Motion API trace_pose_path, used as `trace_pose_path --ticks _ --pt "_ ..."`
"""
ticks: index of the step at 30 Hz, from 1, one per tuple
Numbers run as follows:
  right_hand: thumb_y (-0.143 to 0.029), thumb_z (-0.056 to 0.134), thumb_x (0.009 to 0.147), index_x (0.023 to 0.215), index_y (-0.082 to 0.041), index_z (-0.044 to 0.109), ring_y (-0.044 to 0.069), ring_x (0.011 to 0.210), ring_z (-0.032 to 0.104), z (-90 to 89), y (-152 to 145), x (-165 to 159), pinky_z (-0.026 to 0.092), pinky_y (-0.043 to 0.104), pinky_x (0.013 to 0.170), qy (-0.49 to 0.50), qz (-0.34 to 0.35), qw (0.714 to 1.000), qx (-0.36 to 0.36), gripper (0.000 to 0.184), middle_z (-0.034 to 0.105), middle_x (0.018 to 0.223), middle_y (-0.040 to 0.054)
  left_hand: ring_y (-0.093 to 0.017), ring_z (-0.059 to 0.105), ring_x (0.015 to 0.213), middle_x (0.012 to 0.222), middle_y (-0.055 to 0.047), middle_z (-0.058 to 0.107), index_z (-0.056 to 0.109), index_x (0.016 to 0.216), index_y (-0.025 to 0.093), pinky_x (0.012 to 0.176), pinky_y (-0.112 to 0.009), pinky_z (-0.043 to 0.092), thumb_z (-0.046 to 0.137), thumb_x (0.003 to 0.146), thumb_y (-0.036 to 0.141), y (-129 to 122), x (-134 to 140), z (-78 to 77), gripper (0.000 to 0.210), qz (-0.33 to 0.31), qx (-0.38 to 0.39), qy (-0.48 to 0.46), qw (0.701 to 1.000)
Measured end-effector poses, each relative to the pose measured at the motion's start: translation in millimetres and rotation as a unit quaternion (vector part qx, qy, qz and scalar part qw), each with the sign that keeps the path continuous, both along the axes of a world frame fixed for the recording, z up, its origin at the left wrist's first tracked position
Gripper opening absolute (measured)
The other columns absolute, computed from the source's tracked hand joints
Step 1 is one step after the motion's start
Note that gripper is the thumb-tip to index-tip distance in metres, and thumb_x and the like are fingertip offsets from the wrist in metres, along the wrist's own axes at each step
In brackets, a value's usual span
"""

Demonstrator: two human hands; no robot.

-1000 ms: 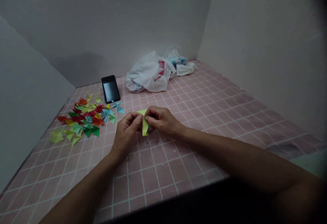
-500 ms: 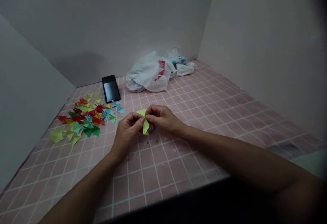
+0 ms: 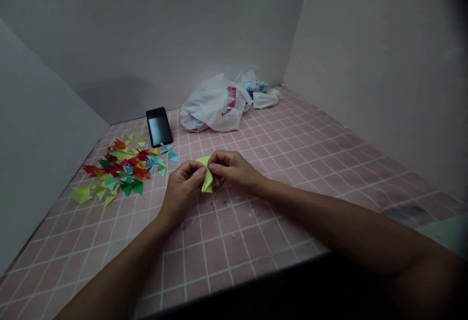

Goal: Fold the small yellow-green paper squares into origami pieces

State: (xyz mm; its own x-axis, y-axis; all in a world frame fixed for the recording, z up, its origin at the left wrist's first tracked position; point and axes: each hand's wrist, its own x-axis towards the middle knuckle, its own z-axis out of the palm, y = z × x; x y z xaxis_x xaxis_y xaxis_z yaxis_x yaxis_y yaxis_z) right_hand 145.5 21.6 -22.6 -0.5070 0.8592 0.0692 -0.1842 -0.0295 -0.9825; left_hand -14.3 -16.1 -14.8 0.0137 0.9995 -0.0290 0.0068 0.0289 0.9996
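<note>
Left hand [image 3: 181,183]: thumb and forefinger pinched on the near-left side of a folded yellow-green paper [image 3: 207,181]; the remaining fingers are curled and partly out of sight. Right hand [image 3: 234,170]: thumb and forefinger pinched on the paper's right edge. The paper is held between the two hands; its covered parts and rear face cannot be inspected.

Left to right from there. Left of the left hand and slightly beyond it lies a loose group of folded paper pieces [image 3: 110,182] in yellow, orange, red, green and blue; they overlap, so an exact count cannot be certified. Beyond the left hand, at the far edge of that group, is a black phone [image 3: 159,128]; whether it lies flat or is propped cannot be determined. Directly beyond both hands sits a crumpled white plastic bag [image 3: 208,105], its red print distorted by creases and its contents concealed. Under the right hand's fingers a small bluish object [image 3: 220,183] shows, mostly covered and unidentifiable. Beyond the right hand, behind the bag, a blue-patterned packet [image 3: 256,86] is partly hidden. Far right of the right hand, a pale green surface [image 3: 444,230] is obscured by the forearm and cut off by the frame.
</note>
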Motion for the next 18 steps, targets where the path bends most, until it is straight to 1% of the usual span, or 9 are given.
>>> trace_pose_path --ticks 5,9,15,18 --pt "-0.016 0.057 0.087 0.078 -0.016 0.057 0.008 0.05 0.055 -1.5 0.8 -0.1 0.046 0.018 0.05 0.003 0.004 1.0 0.003 0.009 0.058 0.058 -0.0041 -0.015 0.063 0.062 0.071 -0.002 0.068 0.063 0.08 0.018 0.059 -0.027 0.049 0.072 0.076 0.036 1.1 -1.4 -1.5 0.021 -0.007 0.006 0.003 1.0" --pt "-0.019 0.058 0.086 0.078 -0.016 0.058 0.008 0.05 0.055 -2.8 1.4 -0.5 0.045 0.018 0.05 0.0 0.001 1.0 0.013 0.008 0.058 0.058 -0.004 -0.014 0.062 0.062 0.071 -0.001 0.066 0.063 0.08 0.017 0.059 -0.026 0.048 0.072 0.077 0.036 2.5 -2.6 -2.0 0.021 -0.005 0.011 0.023 1.0" --pt "-0.02 0.057 0.084 0.077 -0.016 0.057 0.01 0.055 0.056 -2.3 0.8 0.1 0.045 0.021 0.052 -0.054 -0.026 0.996 0.072 0.008 0.061 0.064 -0.0019 -0.012 0.058 0.061 0.071 0.001 0.064 0.065 0.079 0.017 0.057 -0.023 0.047 0.073 0.077 0.034 2.1 -4.0 -4.5 0.019 0.007 0.036 0.05 0.998" --pt "-0.021 0.057 0.083 0.074 -0.017 0.057 0.01 0.057 0.055 -2.1 0.4 0.1 0.044 0.022 0.053 -0.079 -0.044 0.99 0.107 0.01 0.06 0.064 -0.0017 -0.012 0.059 0.062 0.071 0.001 0.064 0.065 0.079 0.016 0.058 -0.022 0.048 0.073 0.077 0.034 0.8 -2.9 -2.6 0.019 0.0 0.033 0.04 0.999"
